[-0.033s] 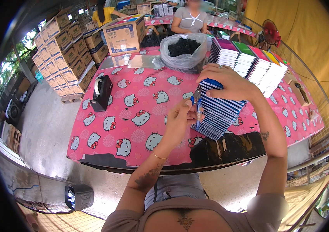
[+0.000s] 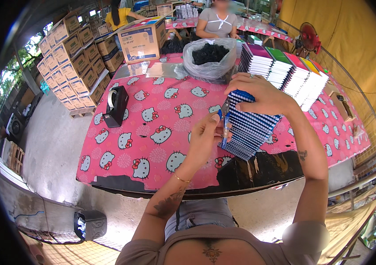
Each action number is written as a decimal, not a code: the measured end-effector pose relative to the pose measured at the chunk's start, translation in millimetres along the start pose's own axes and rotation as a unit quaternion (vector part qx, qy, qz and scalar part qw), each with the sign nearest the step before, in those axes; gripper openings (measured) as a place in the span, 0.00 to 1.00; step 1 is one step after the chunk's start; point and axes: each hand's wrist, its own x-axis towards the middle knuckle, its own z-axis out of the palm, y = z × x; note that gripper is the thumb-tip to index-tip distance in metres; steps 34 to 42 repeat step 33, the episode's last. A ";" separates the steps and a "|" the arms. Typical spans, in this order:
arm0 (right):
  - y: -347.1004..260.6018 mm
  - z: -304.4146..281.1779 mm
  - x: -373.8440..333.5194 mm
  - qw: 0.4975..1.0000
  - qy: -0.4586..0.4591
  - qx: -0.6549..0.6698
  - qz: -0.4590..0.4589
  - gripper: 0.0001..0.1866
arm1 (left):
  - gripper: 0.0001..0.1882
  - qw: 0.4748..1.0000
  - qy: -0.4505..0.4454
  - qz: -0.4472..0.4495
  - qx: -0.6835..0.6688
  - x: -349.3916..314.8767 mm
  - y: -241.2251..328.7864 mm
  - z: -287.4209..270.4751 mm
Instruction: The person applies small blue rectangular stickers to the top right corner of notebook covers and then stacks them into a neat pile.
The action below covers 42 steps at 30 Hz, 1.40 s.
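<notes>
A stack of blue spiral notebooks (image 2: 253,126) stands on the pink patterned table near its front edge, the bindings toward me. Curled around the blue handles of a pair of pliers (image 2: 225,119) are the fingers of my left hand (image 2: 206,131). The dark jaws of the pliers point away from me, at the left far corner of the stack. My right hand (image 2: 261,95) rests over the far top of the notebooks, gripping them with thumb and fingers apart. What exactly the jaws touch is too small to tell.
A black tape dispenser (image 2: 116,107) stands at left. Behind lie clear plastic sheets (image 2: 163,70), a carton (image 2: 141,42) and a plastic bag of black coils (image 2: 210,55). Colourful notebook stacks (image 2: 280,66) fill the far right. A person (image 2: 216,22) sits across the table.
</notes>
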 end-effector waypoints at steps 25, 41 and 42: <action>-6.8 0.5 -0.9 0.999 -0.007 -0.022 0.022 0.26 | 0.20 0.976 0.010 0.072 0.204 -3.8 -2.0 -9.3; -6.9 -1.7 -1.5 0.999 -0.034 -0.013 0.037 0.30 | 0.25 0.995 -0.039 -0.091 -0.002 -6.0 -9.1 -23.2; -6.9 -1.7 -1.5 0.999 -0.034 -0.013 0.037 0.30 | 0.25 0.995 -0.039 -0.091 -0.002 -6.0 -9.1 -23.2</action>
